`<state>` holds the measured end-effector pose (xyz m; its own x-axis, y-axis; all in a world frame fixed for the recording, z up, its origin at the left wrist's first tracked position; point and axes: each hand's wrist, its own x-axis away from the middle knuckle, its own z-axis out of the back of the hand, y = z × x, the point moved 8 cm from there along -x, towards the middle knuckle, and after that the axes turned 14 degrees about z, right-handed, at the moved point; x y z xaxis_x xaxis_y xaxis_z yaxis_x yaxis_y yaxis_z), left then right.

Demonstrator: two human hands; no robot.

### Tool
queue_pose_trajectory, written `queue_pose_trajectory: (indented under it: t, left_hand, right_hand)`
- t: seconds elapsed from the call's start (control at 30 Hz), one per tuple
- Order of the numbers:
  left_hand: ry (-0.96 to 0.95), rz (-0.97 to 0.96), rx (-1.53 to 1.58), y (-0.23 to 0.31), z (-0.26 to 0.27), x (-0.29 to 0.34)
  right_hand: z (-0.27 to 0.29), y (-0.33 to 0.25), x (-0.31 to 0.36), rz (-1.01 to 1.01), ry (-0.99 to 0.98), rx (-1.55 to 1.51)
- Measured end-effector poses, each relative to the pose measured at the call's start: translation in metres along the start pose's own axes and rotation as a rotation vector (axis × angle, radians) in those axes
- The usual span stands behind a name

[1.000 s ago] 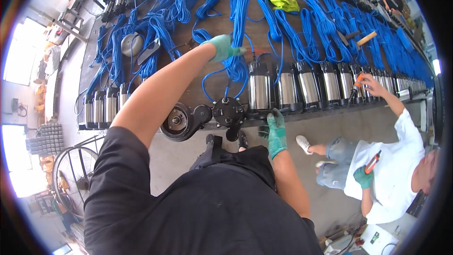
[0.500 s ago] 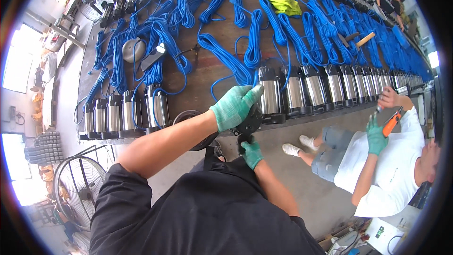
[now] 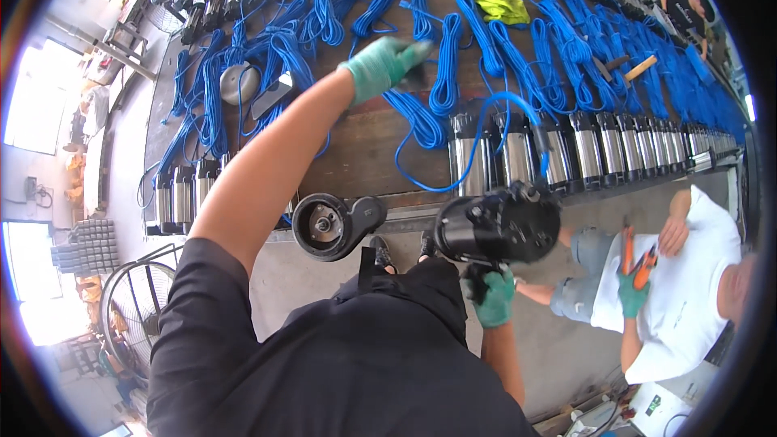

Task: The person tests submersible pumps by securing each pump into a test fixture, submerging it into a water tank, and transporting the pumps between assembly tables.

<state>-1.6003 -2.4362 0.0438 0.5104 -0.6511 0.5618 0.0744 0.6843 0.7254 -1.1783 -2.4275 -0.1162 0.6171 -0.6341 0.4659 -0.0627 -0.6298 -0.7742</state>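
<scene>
My right hand, in a green glove, is closed around the black outlet of a submersible pump. The pump is tilted in front of the table edge, its black end facing up. A blue cable loops up from it and back over the table. My left hand, also gloved in green, is over the table near the coiled blue cables. Its fingers are blurred, with a dark patch under them that I cannot make out. Below my left forearm, a round black casing with a side arm sits at the table edge.
Steel-bodied pumps line the near edge of the dark table. A yellow-green cloth, a hammer and a grey round piece lie among the cables. A co-worker in white holds an orange-handled tool at right. A fan stands left.
My left hand has left the pump and moved up over the table. My right hand has shifted right and down with the pump, which now tilts toward me. The co-worker's hands have moved lower.
</scene>
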Motion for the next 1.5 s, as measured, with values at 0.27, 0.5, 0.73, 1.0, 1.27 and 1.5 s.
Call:
queue_pose_trajectory:
  t: [0.27,0.5,0.73,1.0,1.27,1.5]
  left_hand:
    - [-0.214,0.216,-0.584,-0.134,-0.017,0.017]
    - [0.982,-0.06,-0.427,-0.249,-0.021,0.215]
    - [0.875,-0.132,-0.137,-0.268,-0.015,0.158]
    - [0.646,-0.04,0.075,-0.317,0.004,0.097]
    - [0.885,-0.118,-0.335,-0.199,0.014,0.1]
    - [0.48,0.41,0.194,-0.184,-0.064,-0.104]
  right_hand:
    - [0.07,-0.008,0.027,0.03,0.158,0.009]
    - [0.051,-0.031,-0.006,0.04,0.126,0.14]
    - [0.062,-0.046,-0.003,-0.032,0.072,0.301]
    - [0.045,-0.052,0.001,-0.006,0.044,0.261]
    - [0.063,-0.066,0.001,0.01,0.066,0.26]
    - [0.08,-0.076,0.012,0.027,0.097,0.254]
